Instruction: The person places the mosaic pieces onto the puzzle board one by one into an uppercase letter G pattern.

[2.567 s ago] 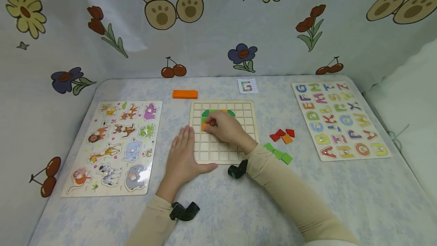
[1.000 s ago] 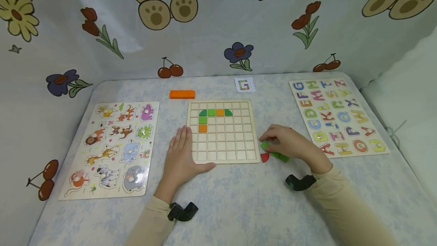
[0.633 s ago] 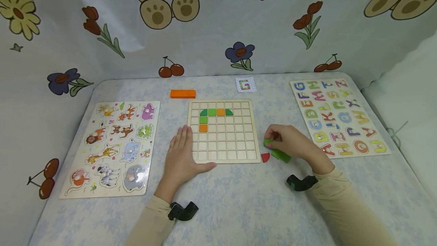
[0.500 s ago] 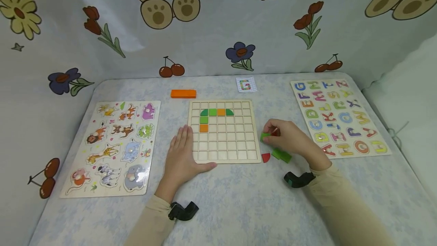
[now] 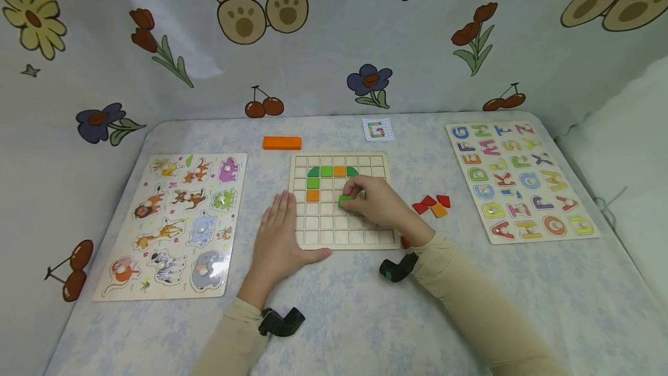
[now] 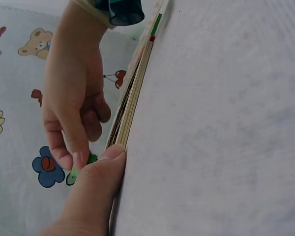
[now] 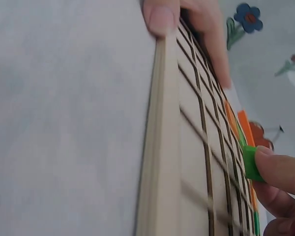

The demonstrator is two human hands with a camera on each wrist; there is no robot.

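Note:
My right hand (image 5: 380, 205) pinches a green square tile (image 5: 342, 200) between thumb and fingers, close over the middle of a wooden grid board (image 5: 323, 237). The right wrist view shows the green tile (image 7: 252, 163) tilted at the thumb tip. On the board, green and orange tiles form a row along the top and a short column, ending in an orange square (image 5: 313, 195). My left hand (image 5: 276, 242) lies flat at the board's left side, fingers straight; its thumb (image 6: 110, 153) touches the front edge.
Several red tiles and an orange tile (image 5: 439, 210) lie right of the board; a red piece (image 5: 405, 242) is partly covered by my right wrist. Behind stand an orange block (image 5: 282, 143) and a pattern card (image 5: 378, 130). An animal puzzle (image 5: 127, 242) and letter puzzle (image 5: 587, 237) flank everything.
My right hand let go of the orange square on the board, went right to the green tiles, took one and carried it left over the grid. My left hand stayed put.

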